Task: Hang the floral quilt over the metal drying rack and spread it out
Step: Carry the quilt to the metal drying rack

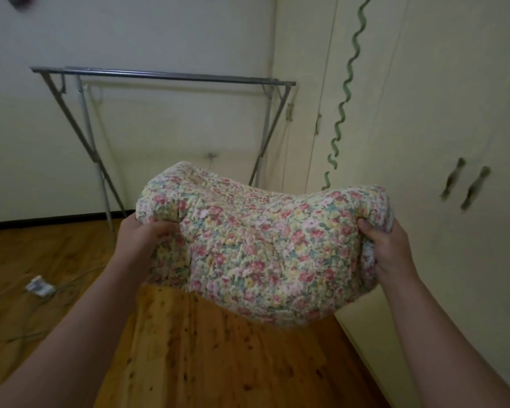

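Note:
The floral quilt [262, 242] is a thick folded bundle with small pink, yellow and green flowers, held up in the air in front of me. My left hand [143, 241] grips its left edge and my right hand [390, 248] grips its right edge. The metal drying rack [165, 75] stands behind it against the far wall, with grey top bars and crossed legs. Nothing hangs on the rack. The quilt hides part of the rack's lower right legs.
A cream wardrobe [424, 142] with dark handles [465, 184] and a wavy green trim lines the right side. The wooden floor [189, 363] runs under me. A small white object with cables [40, 287] lies on the floor at left.

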Available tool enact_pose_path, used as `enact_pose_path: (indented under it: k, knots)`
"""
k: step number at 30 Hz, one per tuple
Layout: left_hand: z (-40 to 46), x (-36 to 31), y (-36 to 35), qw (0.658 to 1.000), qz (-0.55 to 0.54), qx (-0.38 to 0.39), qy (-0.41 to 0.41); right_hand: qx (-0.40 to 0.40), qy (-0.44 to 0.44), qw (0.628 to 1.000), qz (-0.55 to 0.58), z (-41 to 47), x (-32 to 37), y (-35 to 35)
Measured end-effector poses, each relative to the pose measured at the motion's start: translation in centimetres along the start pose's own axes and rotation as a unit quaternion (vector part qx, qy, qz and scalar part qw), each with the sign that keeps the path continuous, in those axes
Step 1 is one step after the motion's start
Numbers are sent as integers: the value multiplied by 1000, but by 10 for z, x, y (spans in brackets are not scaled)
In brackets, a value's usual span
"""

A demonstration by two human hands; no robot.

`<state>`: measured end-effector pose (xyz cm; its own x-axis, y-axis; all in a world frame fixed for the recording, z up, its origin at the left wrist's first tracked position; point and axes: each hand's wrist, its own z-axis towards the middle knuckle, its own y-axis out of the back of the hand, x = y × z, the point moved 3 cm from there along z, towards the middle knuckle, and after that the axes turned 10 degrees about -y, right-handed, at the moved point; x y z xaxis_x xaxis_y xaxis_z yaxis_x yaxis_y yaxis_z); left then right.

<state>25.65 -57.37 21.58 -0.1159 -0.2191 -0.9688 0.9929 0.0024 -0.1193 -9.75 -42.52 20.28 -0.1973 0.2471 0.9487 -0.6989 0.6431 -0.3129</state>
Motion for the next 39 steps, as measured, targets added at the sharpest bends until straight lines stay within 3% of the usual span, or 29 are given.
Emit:
enact_pose_path:
  k: [18,39]
  knots:
    - [191,41,-48,996,46,-75,13,95,-21,995,1,236,-39,-123]
    - [392,86,14,995,18,-99,16,92,-18,996,5,360,-103,-304]
